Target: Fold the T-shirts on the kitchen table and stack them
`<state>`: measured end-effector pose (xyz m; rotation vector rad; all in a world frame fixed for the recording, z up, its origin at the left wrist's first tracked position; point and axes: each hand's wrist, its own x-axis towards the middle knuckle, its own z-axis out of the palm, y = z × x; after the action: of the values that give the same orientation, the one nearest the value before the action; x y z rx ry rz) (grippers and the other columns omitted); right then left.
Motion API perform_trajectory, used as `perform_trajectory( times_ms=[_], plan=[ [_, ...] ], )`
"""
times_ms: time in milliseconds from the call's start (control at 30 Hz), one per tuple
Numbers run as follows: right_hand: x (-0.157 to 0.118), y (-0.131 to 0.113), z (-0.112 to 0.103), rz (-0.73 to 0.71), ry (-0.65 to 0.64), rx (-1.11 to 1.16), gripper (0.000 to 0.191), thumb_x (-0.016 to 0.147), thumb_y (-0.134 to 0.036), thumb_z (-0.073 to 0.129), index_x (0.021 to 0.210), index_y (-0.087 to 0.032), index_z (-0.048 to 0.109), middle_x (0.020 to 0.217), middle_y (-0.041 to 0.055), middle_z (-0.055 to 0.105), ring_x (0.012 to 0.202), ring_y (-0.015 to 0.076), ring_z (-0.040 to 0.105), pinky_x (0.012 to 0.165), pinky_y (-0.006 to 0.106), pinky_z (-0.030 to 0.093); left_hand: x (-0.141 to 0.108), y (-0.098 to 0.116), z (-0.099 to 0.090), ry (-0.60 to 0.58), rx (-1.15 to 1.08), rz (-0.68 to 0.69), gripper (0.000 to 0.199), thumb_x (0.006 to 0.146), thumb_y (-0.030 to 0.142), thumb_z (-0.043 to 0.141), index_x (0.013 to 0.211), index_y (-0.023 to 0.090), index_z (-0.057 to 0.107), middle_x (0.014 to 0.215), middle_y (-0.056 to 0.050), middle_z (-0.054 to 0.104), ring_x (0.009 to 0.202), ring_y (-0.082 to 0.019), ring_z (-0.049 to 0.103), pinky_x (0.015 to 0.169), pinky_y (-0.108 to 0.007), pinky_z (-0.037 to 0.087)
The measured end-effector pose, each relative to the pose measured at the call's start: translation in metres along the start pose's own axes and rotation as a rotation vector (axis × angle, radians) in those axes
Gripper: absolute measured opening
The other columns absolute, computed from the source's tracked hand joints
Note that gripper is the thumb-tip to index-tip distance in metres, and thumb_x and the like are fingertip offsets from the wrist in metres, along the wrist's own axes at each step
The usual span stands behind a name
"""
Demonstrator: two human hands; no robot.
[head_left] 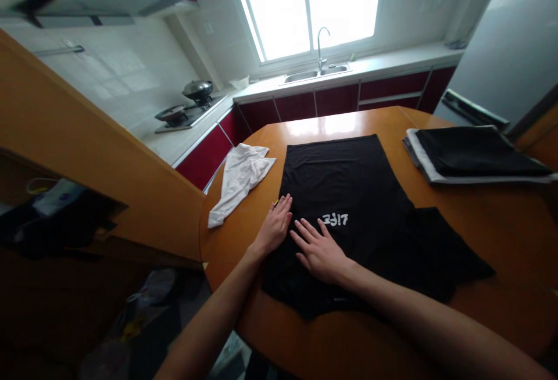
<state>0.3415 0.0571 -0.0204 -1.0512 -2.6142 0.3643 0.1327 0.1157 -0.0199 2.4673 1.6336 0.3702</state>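
A black T-shirt [340, 182] with white lettering on its front lies spread on the wooden table [244, 252], its hem toward the window and its neck toward me. One sleeve points out to the right; the left sleeve does not show. My left hand [276, 224] rests flat on the shirt's left edge, fingers stretched out. A small yellow bit shows beside its fingertips, too small to name. My right hand [320, 251] lies palm down on the shirt just left of the lettering, its fingers spread. Neither hand grips the cloth.
A crumpled white cloth [242, 176] lies at the table's left. Folded black and white garments [475, 150] are stacked on the right. Beyond the table are a counter with a sink [300, 76], and a stove with a lidded pan [197, 89]. A wooden partition [143, 188] stands close on the left.
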Motion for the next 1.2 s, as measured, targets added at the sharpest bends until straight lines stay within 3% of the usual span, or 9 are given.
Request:
perform_trajectory(
  times_ms=[167,300,367,500,567,733,1000,1067,1200],
  plan=[
    [0.000,0.002,0.006,-0.002,-0.001,-0.018,0.058,0.102,-0.044,0.038,0.155,-0.020,0.035,0.164,0.0117,0.025,0.153,0.0268,0.017,0.122,0.059,0.010,0.001,0.000,-0.011,-0.043,-0.039,-0.003,0.050,0.106,0.041,0.025,0.153,0.027,0.039,0.162,-0.004,0.030,0.153,-0.024,0.017,0.122,-0.058,0.014],
    [0.001,0.003,0.010,0.004,-0.005,-0.023,0.057,0.102,-0.043,0.039,0.154,-0.021,0.036,0.164,0.0115,0.024,0.153,0.0268,0.018,0.121,0.059,0.010,-0.002,-0.005,-0.019,0.171,-0.114,-0.049,0.051,0.106,0.039,0.026,0.156,0.027,0.031,0.161,-0.006,0.033,0.152,-0.021,0.021,0.123,-0.052,0.018],
    [0.001,0.003,0.011,0.002,-0.001,-0.023,0.057,0.101,-0.043,0.040,0.154,-0.021,0.037,0.164,0.0113,0.024,0.152,0.0268,0.018,0.121,0.059,0.011,-0.005,-0.008,-0.019,0.204,-0.107,-0.069,0.052,0.106,0.037,0.027,0.157,0.028,0.030,0.161,-0.006,0.035,0.152,-0.022,0.022,0.123,-0.053,0.018],
    [0.000,0.002,0.010,-0.003,0.006,-0.030,0.058,0.101,-0.043,0.040,0.154,-0.021,0.037,0.164,0.0113,0.025,0.152,0.0269,0.018,0.122,0.058,0.011,-0.014,-0.012,-0.013,-0.022,0.010,-0.099,0.054,0.103,0.045,0.038,0.156,0.034,0.031,0.165,-0.005,0.024,0.153,-0.031,0.013,0.118,-0.066,0.015],
    [0.000,0.002,0.010,-0.007,0.006,-0.032,0.058,0.101,-0.042,0.040,0.154,-0.021,0.036,0.164,0.0110,0.026,0.152,0.0268,0.018,0.122,0.058,0.012,-0.016,-0.012,-0.012,-0.072,0.051,-0.114,0.057,0.101,0.049,0.042,0.156,0.036,0.030,0.166,-0.006,0.018,0.153,-0.033,0.011,0.116,-0.069,0.014],
    [0.000,0.003,0.011,-0.004,0.002,-0.034,0.057,0.101,-0.042,0.040,0.154,-0.021,0.037,0.164,0.0107,0.025,0.152,0.0269,0.018,0.121,0.059,0.012,-0.017,-0.014,-0.021,0.045,0.018,-0.130,0.053,0.104,0.041,0.033,0.156,0.034,0.029,0.165,-0.005,0.023,0.153,-0.030,0.013,0.118,-0.066,0.016],
    [0.000,0.002,0.007,-0.004,-0.011,-0.027,0.057,0.101,-0.042,0.039,0.154,-0.021,0.036,0.164,0.0110,0.024,0.153,0.0264,0.018,0.121,0.059,0.012,-0.019,-0.035,-0.032,0.236,-0.102,-0.203,0.054,0.105,0.039,0.030,0.157,0.029,0.028,0.163,-0.006,0.030,0.153,-0.025,0.019,0.121,-0.060,0.017],
    [0.000,0.002,0.007,-0.003,-0.013,-0.027,0.057,0.101,-0.042,0.039,0.154,-0.021,0.036,0.164,0.0110,0.023,0.153,0.0261,0.017,0.121,0.059,0.012,-0.019,-0.031,-0.031,0.205,-0.124,-0.166,0.053,0.105,0.038,0.030,0.157,0.028,0.030,0.162,-0.005,0.032,0.152,-0.023,0.021,0.122,-0.056,0.018],
    [0.000,0.002,0.008,0.008,-0.025,-0.015,0.057,0.101,-0.041,0.041,0.154,-0.021,0.037,0.164,0.0110,0.024,0.153,0.0266,0.017,0.121,0.059,0.011,-0.019,-0.014,-0.027,0.008,-0.142,-0.007,0.052,0.105,0.038,0.028,0.156,0.031,0.031,0.164,-0.002,0.028,0.153,-0.021,0.017,0.123,-0.052,0.016]
  ],
)
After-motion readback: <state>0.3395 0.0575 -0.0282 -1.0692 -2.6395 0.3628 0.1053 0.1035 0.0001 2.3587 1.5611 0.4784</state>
